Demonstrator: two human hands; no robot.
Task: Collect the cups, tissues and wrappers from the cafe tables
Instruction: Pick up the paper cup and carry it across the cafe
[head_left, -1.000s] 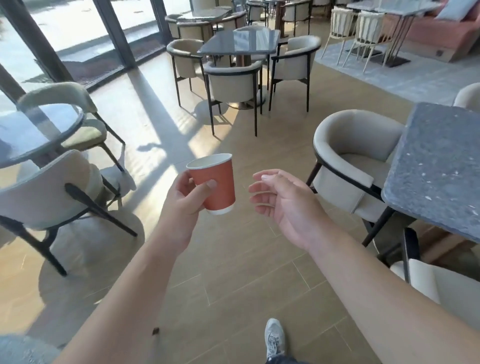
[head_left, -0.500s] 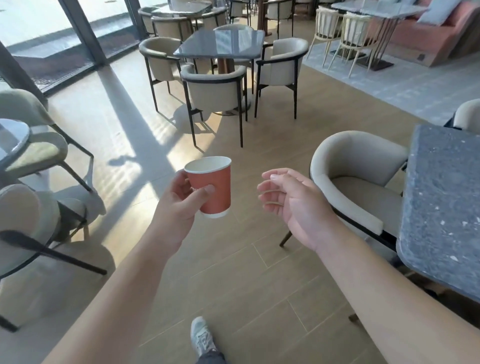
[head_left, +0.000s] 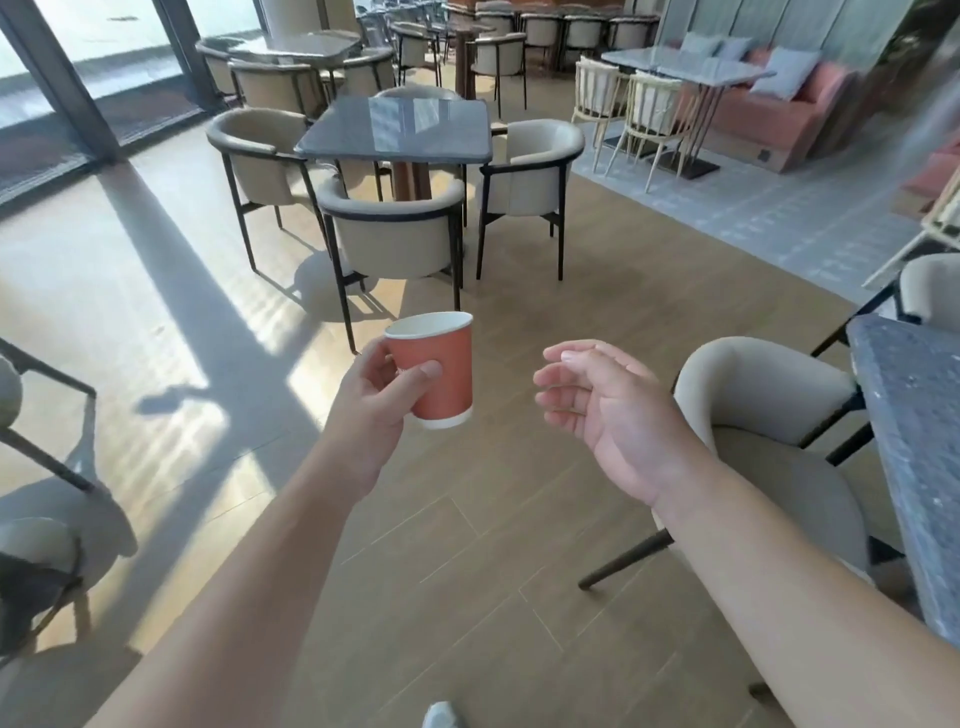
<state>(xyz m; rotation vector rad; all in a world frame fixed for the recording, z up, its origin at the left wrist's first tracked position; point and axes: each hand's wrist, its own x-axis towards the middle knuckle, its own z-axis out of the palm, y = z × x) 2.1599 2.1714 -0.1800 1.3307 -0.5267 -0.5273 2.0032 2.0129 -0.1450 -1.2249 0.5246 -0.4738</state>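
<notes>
My left hand grips an orange-red paper cup with a white rim and base, held upright over the wooden floor at the middle of the view. The thumb lies across the cup's front. My right hand floats to the right of the cup, apart from it, palm turned inward with fingers loosely curled and holding nothing. No tissues or wrappers are visible on any table in sight.
A square grey table ringed by beige armchairs stands ahead. A dark speckled table and an armchair sit close on the right. More chairs crowd the left edge. Open wooden floor lies between them.
The view has moved forward and turned right: the square table ahead is closer and the left round table has left the view. Both hands keep their pose, with the cup still in the left.
</notes>
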